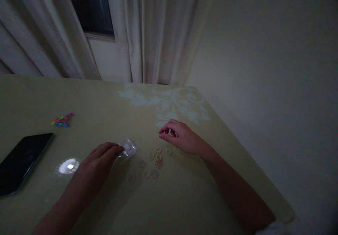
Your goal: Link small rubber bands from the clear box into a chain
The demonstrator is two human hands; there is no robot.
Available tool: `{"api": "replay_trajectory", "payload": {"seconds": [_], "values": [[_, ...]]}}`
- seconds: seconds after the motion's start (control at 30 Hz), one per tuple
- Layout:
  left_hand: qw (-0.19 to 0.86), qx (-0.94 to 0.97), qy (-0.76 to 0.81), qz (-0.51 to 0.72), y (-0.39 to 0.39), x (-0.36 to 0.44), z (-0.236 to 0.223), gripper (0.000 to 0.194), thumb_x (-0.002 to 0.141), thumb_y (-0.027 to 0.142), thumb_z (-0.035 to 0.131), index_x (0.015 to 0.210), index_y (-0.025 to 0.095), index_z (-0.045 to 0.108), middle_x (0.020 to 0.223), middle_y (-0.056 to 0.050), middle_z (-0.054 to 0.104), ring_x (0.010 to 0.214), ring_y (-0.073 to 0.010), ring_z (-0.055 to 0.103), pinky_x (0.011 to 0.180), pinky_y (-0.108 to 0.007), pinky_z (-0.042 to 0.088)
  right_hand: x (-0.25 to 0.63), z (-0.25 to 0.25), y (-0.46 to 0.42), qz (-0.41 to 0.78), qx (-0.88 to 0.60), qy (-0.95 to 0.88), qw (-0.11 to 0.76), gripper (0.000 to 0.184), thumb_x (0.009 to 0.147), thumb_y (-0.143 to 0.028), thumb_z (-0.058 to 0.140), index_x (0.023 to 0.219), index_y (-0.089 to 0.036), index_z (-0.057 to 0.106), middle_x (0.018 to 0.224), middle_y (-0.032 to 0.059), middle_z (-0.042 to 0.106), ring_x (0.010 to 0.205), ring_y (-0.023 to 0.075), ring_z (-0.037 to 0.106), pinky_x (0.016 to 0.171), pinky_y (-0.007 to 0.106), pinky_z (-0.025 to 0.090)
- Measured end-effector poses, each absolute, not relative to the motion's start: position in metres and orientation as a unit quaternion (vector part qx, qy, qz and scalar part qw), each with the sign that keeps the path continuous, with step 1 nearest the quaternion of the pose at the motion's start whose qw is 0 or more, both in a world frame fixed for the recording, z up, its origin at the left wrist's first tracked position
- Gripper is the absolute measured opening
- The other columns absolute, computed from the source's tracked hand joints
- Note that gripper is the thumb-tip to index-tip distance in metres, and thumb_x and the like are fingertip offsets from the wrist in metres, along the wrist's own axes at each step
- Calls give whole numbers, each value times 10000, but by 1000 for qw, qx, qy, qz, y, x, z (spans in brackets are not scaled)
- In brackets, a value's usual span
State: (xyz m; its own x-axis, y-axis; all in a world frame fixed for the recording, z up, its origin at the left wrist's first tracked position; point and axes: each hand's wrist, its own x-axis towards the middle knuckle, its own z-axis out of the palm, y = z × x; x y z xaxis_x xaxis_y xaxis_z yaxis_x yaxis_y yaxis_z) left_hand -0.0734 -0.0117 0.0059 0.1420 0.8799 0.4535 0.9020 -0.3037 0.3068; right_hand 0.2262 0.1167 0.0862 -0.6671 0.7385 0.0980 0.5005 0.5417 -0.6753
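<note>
Left hand (99, 159), left of centre frame: fingers closed together on the left edge of a clear box (129, 149), thumb side hidden; box extends right, beyond the fingertips. Right hand (183, 136), just right of centre: fingers curled, thumb and index tips close together; too dim to tell whether they grip anything. Small rings (158, 156), pale, yellow and reddish, lie loose at lower centre, below the right fingertips and right of the box. Bright little pieces (62, 121) heaped at mid-left; dark tablet (22, 161) on left edge.
</note>
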Motion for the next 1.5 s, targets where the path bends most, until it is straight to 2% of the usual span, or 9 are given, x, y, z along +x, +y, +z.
{"api": "replay_trajectory", "payload": {"seconds": [0.1, 0.3, 0.67, 0.77, 0.87, 1.03, 1.27, 1.4, 1.5], "values": [[46, -795, -565, -218, -15, -78, -1, 426, 921, 118, 413, 1149, 222, 757, 1127, -103, 769, 990, -269, 751, 827, -369, 603, 229, 84, 117, 286, -355, -879, 137, 118, 1004, -257, 696, 1015, -157, 759, 970, 38, 650, 827, 137, 584, 770, 260, 421], [64, -813, -550, -183, -20, -80, -10, 494, 906, 51, 405, 1244, 218, 724, 1209, -110, 758, 1057, -284, 734, 857, -399, 612, 226, 67, 110, 278, -294, -914, 16, 72, 938, -116, 699, 968, -164, 744, 965, 40, 687, 874, 157, 598, 771, 255, 397], [75, -818, -535, -197, -17, -78, -4, 610, 870, -5, 391, 1393, 197, 632, 1272, -113, 738, 1104, -285, 721, 885, -403, 609, 205, 60, 89, 181, -283, -942, -20, 137, 1007, -197, 608, 997, -161, 740, 972, 70, 706, 881, 182, 623, 704, 271, 382], [58, -815, -526, -236, -17, -70, 3, 469, 938, 52, 428, 1292, 206, 694, 1203, -110, 753, 1052, -275, 733, 861, -389, 602, 199, 61, 78, 209, -237, -948, -28, 124, 989, -238, 635, 993, -178, 743, 974, 51, 710, 868, 175, 634, 704, 266, 395], [-44, -830, -488, -266, -21, -56, 12, 257, 1016, 198, 519, 1095, 257, 755, 1019, -54, 774, 907, -205, 751, 772, -285, 586, 193, 62, 63, 217, -195, -956, -42, 118, 973, -262, 648, 983, -193, 744, 969, 35, 722, 844, 175, 650, 689, 277, 397], [-135, -834, -499, -192, -28, -41, 16, 387, 959, 122, 441, 974, 295, 788, 985, -41, 788, 830, -194, 769, 695, -261, 582, 189, 53, 49, 176, -194, -963, -69, 145, 963, -274, 628, 945, -175, 732, 947, 59, 734, 799, 198, 659, 656, 306, 392], [-149, -814, -529, -188, -28, -38, 2, 330, 881, 98, 448, 922, 253, 737, 986, -75, 782, 844, -233, 757, 738, -323, 601, 195, 57, 65, 263, -219, -939, -28, 159, 909, -339, 712, 904, -182, 690, 938, 41, 695, 839, 188, 624, 723, 285, 427], [-202, -732, -566, -320, -26, -27, 10, 183, 990, 270, 518, 967, 270, 700, 888, -7, 789, 756, -182, 759, 658, -244, 585, 198, 71, 79, 419, -253, -868, 79, 86, 874, -208, 729, 939, -176, 684, 925, 3, 658, 820, 133, 594, 734, 233, 433], [-200, -688, -562, -414, -25, -21, 21, 132, 977, 357, 615, 1005, 295, 728, 912, 26, 817, 769, -168, 787, 675, -220, 603, 197, 74, 80, 506, -269, -811, 116, 70, 901, -212, 698, 953, -165, 688, 837, -20, 627, 732, 109, 549, 678, 222, 419]]}}
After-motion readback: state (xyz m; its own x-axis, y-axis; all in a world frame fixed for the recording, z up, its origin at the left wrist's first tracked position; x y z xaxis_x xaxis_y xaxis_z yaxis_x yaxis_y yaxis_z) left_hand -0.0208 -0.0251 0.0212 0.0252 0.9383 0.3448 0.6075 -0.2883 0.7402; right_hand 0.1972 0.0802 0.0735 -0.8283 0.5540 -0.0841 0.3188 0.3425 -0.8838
